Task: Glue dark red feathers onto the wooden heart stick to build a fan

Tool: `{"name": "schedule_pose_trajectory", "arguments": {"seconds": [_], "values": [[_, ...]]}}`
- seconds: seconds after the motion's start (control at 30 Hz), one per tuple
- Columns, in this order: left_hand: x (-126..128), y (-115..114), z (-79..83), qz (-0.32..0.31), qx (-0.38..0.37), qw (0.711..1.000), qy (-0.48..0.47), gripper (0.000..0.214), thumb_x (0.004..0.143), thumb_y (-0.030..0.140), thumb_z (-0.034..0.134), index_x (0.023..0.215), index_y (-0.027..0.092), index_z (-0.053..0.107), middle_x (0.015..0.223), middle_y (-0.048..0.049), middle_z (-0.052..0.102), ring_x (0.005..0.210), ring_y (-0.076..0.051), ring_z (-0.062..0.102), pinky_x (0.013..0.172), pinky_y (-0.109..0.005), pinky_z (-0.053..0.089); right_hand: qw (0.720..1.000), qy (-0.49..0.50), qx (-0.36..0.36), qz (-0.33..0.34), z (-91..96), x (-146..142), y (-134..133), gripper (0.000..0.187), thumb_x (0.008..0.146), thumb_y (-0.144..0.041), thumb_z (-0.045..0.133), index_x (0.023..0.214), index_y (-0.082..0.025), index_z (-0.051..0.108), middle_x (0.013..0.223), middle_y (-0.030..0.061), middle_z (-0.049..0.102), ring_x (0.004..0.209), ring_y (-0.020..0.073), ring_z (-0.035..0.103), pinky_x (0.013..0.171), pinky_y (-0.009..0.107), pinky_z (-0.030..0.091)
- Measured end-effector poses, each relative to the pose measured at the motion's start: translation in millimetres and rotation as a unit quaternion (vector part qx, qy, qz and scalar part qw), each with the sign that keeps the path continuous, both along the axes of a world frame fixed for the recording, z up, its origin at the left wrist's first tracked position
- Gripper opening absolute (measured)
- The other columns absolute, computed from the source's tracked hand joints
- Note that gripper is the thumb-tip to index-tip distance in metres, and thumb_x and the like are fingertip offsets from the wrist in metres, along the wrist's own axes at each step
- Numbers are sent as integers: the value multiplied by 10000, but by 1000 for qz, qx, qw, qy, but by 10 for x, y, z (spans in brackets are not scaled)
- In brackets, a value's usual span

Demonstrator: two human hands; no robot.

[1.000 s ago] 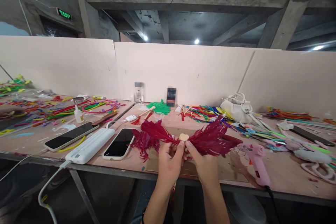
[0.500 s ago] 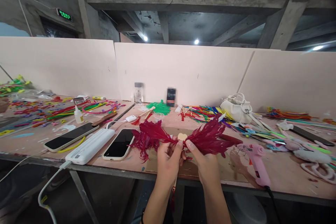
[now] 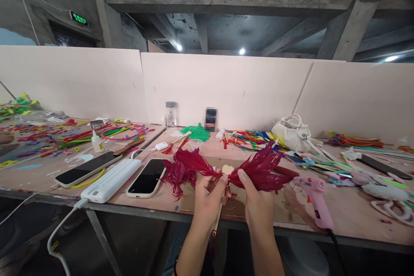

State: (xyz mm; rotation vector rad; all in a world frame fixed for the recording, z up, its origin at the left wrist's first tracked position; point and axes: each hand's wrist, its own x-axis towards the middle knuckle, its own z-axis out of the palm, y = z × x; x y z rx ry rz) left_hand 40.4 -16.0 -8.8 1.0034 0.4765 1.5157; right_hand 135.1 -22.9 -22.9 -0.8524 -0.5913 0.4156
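a head-worn camera looks down at two bare hands raised just above the near edge of a wooden worktable (image 3: pixel 39 172). the left hand (image 3: pixel 208 198) is closed on the quill end of a dark red feather (image 3: pixel 196 161) and on a thin wooden stick (image 3: pixel 217 220); the feather fans up and to the left from the fingertips, and the stick runs down past the palm. the right hand (image 3: pixel 258 207) pinches the base of a larger bunch of red feathers (image 3: pixel 263 170), thumb on the near side, with the plumes spreading up and to the right. between the two sets of fingertips, just above them, sits a small wooden heart (image 3: pixel 227 169), where the feather stems meet; how it is fixed cannot be made out.

more loose red feathers (image 3: pixel 176 176) lie on the table just left of the left hand. further left are a phone (image 3: pixel 147 177), a white power bank (image 3: pixel 111 180) with a cable, and a second phone (image 3: pixel 87 168). to the right of the right hand a pink glue gun (image 3: pixel 315 198) rests on the table. behind it a white handbag (image 3: pixel 293 133) stands near a heap of coloured feathers (image 3: pixel 255 138).
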Motion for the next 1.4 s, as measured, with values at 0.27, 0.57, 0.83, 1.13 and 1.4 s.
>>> {"name": "schedule_pose_trajectory", "arguments": {"seconds": [0.27,0.57,0.83,1.13,1.4], "values": [[4,6,20,0,5,1000,20,380,706,423,884,848,127,692,505,27,610,419,-95,527,363,-159,363,999,-9,-28,-14,-20,12,11,442,661,-443,901,968,-147,783,932,95,790,982,307,715,932,438,559],[11,17,33,25,-26,999,2,367,703,432,871,794,141,666,476,35,589,412,-85,481,356,-153,344,993,-79,-42,75,1,44,-46,325,676,-423,885,879,-188,789,910,60,804,904,281,727,919,434,534],[18,21,17,46,-28,998,21,402,722,494,854,729,155,637,470,36,580,391,-76,457,355,-160,348,996,-55,2,74,13,43,-35,283,701,-364,888,871,-186,750,823,28,782,764,221,704,804,377,556],[32,20,-19,30,-24,999,34,419,728,511,861,783,154,649,500,39,585,408,-78,480,355,-154,330,999,35,38,14,83,224,-89,391,676,-382,913,975,-186,755,988,49,782,933,233,714,956,447,564],[19,56,-75,40,-27,998,38,414,762,521,841,776,156,645,511,39,583,422,-79,485,366,-154,322,996,34,66,-49,110,368,-102,342,709,-414,885,912,-183,735,921,8,700,835,147,635,805,284,534]]}}
